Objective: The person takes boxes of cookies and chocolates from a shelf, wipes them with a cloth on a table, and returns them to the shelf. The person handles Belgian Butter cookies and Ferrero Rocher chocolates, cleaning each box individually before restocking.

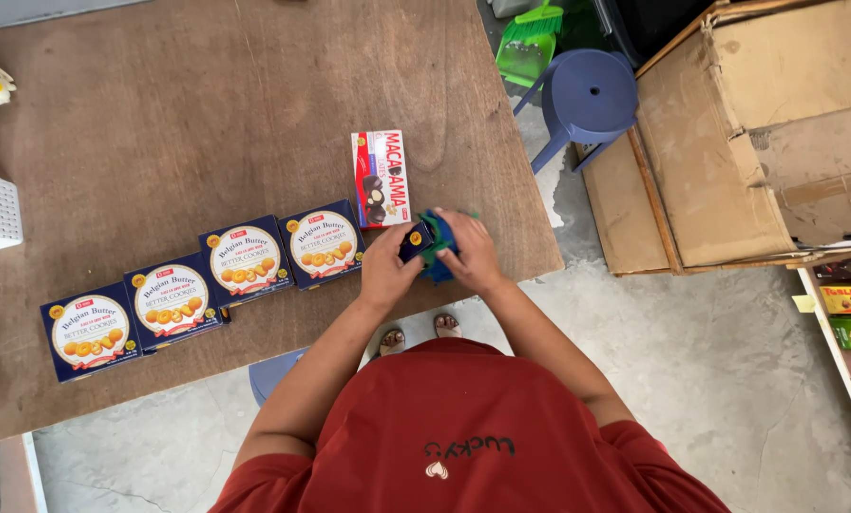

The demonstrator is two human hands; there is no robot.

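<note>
Both my hands are down at the near edge of the wooden table, left hand and right hand wrapped around a dark blue box with something blue and green against it; fingers curled snug on it from both sides, so neither hand is open. The box sits just off the bottom end of the red and white carton and right of the row of four blue cookie boxes. As I read it, the risk is the edge: the bundle hangs right at the table lip, and a loosened grip would send it to the concrete floor. A stray elbow could also knock the nearest cookie box out of line. Its long axis I can't tell; my fingers cover most of it, though the visible face tilts up and leftward
</note>
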